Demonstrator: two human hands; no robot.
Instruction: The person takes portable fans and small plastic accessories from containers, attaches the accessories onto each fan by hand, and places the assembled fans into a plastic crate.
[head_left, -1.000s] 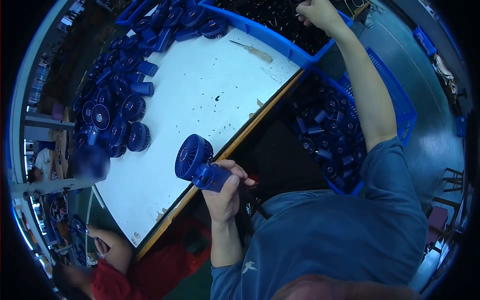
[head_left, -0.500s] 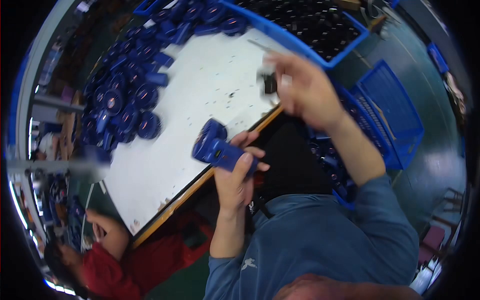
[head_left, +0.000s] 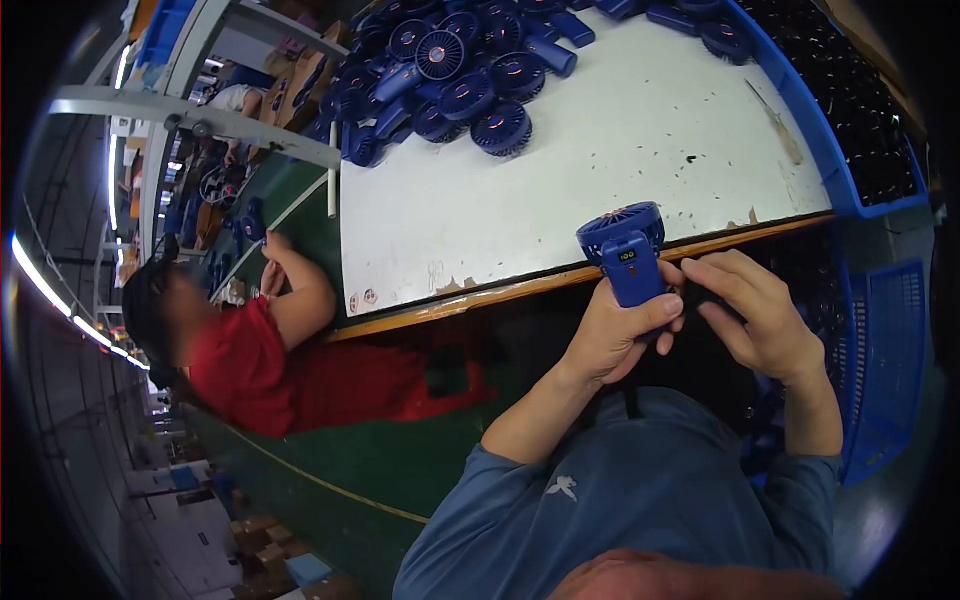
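Observation:
A blue handheld fan (head_left: 632, 262) is gripped by its handle in my left hand (head_left: 610, 335), just off the table's front edge. Its round grille head points up and away, and a small lit display reading 100 faces me. My right hand (head_left: 765, 315) is beside the handle's lower end, thumb and fingers bent towards each other. Whatever those fingertips hold, if anything, is too dark to make out. On the white table (head_left: 560, 190) beyond, many similar blue fans (head_left: 465, 95) lie in a heap.
A thin pointed tool (head_left: 775, 120) lies on the table at the right. Next to it stands a blue bin (head_left: 815, 120) of small black parts. Lower right is a blue plastic crate (head_left: 885, 370). A co-worker in a red shirt (head_left: 245, 365) sits at the left.
My head view has swung, bringing the co-worker more fully into view. My right hand has come from over the table, where it carried a small black piece, to the fan's handle.

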